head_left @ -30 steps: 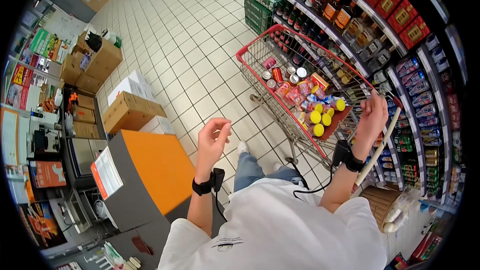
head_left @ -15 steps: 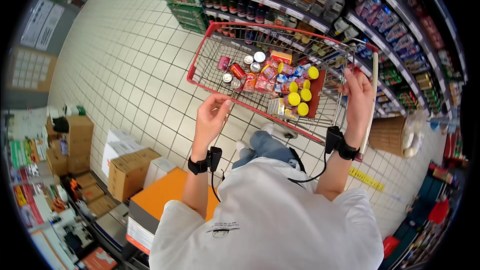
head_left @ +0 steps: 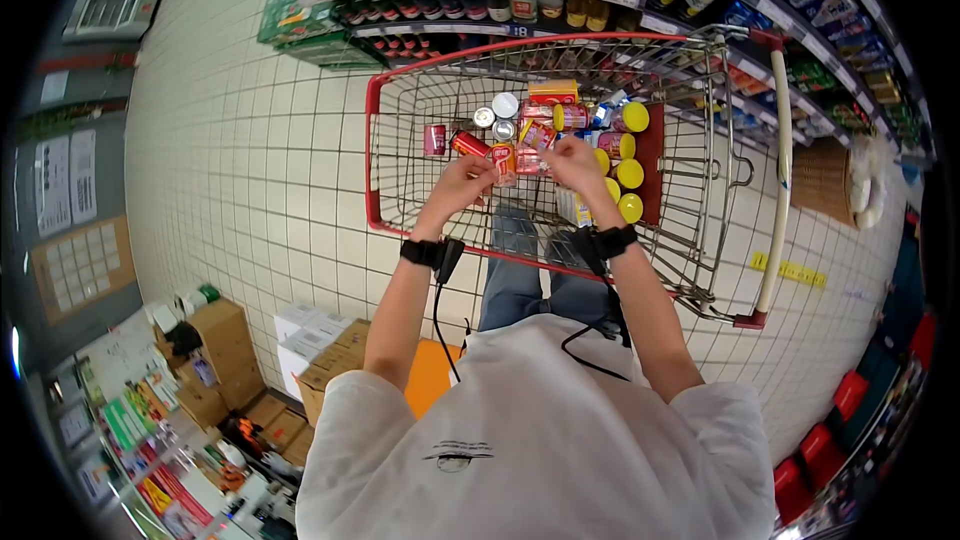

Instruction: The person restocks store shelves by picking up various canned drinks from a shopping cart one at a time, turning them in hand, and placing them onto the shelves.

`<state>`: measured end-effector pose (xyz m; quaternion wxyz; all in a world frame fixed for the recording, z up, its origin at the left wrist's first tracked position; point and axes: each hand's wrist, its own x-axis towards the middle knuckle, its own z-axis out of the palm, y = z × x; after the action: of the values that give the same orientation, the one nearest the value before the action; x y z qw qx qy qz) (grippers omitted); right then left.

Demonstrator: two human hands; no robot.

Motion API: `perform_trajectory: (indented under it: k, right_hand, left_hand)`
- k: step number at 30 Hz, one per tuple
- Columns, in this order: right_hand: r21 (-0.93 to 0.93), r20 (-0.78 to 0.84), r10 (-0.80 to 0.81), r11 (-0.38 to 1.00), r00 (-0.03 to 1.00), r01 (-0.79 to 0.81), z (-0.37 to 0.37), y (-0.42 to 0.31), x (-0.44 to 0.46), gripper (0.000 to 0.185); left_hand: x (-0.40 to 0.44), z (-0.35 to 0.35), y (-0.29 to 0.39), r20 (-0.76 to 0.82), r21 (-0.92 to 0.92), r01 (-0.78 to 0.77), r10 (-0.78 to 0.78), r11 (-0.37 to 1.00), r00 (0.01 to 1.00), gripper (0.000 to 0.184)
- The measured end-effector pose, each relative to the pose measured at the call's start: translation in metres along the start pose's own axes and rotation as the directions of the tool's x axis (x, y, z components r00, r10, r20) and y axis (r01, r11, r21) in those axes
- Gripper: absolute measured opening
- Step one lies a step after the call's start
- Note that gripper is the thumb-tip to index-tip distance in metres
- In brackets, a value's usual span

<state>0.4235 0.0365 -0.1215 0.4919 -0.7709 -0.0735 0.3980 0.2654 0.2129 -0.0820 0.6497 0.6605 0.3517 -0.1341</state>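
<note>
Left hand by can, right hand by jar, over cart whose sides corral both items; grips: can't tell.

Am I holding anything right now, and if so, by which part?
It can't be told: the left hand is beside a red container, the right hand beside a yellow-and-pink package in the cart.

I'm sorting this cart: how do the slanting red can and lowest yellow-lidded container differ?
The red can lies slanted, its side showing; the yellow-lidded container shows chiefly its round lid. The can looks mostly red; the container, mostly yellow. Both are in the cart.
</note>
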Motion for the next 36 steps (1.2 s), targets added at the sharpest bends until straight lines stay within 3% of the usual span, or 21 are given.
perform_trajectory:
  k: [3,4,6,7,8,10,12,14,17,19,22,24,29,32,36]
  right_hand:
    - [0.141,0.025,0.196,0.97,0.98,-0.198,0.041,-0.001,0.013,0.02]
    - [-0.015,-0.041,0.159,0.987,0.986,-0.16,0.057,0.021,0.029,0.023]
    - [-0.297,-0.112,0.007,0.954,0.994,-0.041,0.071,0.015,0.022,0.025]
    - [-0.328,-0.062,-0.012,0.945,0.998,-0.009,0.078,0.029,0.023,0.025]
    - [-0.354,-0.011,-0.043,0.935,0.999,0.036,0.086,0.045,0.032,0.024]
    - [-0.36,0.013,0.071,0.931,0.997,-0.062,0.095,0.053,0.038,0.024]
    - [-0.462,0.157,0.097,0.887,0.983,-0.013,0.098,0.063,0.041,0.026]
    - [-0.461,0.098,0.072,0.887,0.993,-0.019,0.106,0.078,0.045,0.021]
    - [-0.392,0.029,0.193,0.905,0.981,-0.167,0.109,0.083,0.043,0.021]
    - [-0.432,0.001,0.111,0.896,0.994,-0.099,0.109,0.088,0.042,0.018]
    - [-0.342,-0.061,0.15,0.926,0.987,-0.162,0.103,0.086,0.039,0.016]
    - [-0.335,-0.077,0.17,0.924,0.982,-0.186,0.1,0.089,0.036,0.018]
    - [-0.328,-0.136,0.182,0.919,0.974,-0.217,0.091,0.086,0.03,0.022]
    - [-0.339,-0.194,0.229,0.897,0.954,-0.284,0.09,0.078,0.029,0.02]
    - [-0.327,-0.143,0.23,0.907,0.963,-0.266,0.086,0.086,0.026,0.023]
  left_hand:
    - [0.084,-0.011,-0.038,-0.022,0.148,0.036,-0.033,0.988,0.999,0.038]
    - [0.117,-0.013,-0.059,0.017,0.152,0.029,-0.031,0.988,0.999,0.038]
    - [0.172,-0.013,-0.098,-0.137,0.516,-0.155,0.26,0.842,0.956,0.042]
    - [0.185,-0.012,-0.087,-0.07,0.499,-0.093,0.147,0.862,0.987,0.047]
    - [0.199,-0.008,-0.096,-0.081,0.537,-0.096,0.164,0.838,0.983,0.051]
    - [0.218,-0.002,-0.107,-0.052,0.601,-0.112,0.178,0.791,0.983,0.064]
    - [0.229,0.003,-0.109,-0.021,0.647,-0.181,0.255,0.741,0.967,0.072]
    - [0.239,0.007,-0.1,0.017,0.672,-0.183,0.232,0.718,0.973,0.077]
    - [0.248,0.011,-0.09,0.131,0.803,-0.262,0.27,0.535,0.954,0.075]
    - [0.264,0.014,-0.094,0.162,0.819,-0.253,0.216,0.516,0.963,0.074]
    - [0.276,0.019,-0.095,0.18,0.84,-0.225,0.138,0.494,0.974,0.069]
    - [0.281,0.021,-0.101,0.149,0.812,-0.251,0.229,0.527,0.962,0.068]
    - [0.293,0.017,-0.114,0.152,0.85,-0.275,0.29,0.45,0.945,0.067]
    - [0.287,0.007,-0.101,0.168,0.774,-0.263,0.214,0.576,0.962,0.059]
    - [0.263,-0.007,-0.099,0.082,0.696,-0.421,0.519,0.581,0.851,0.053]
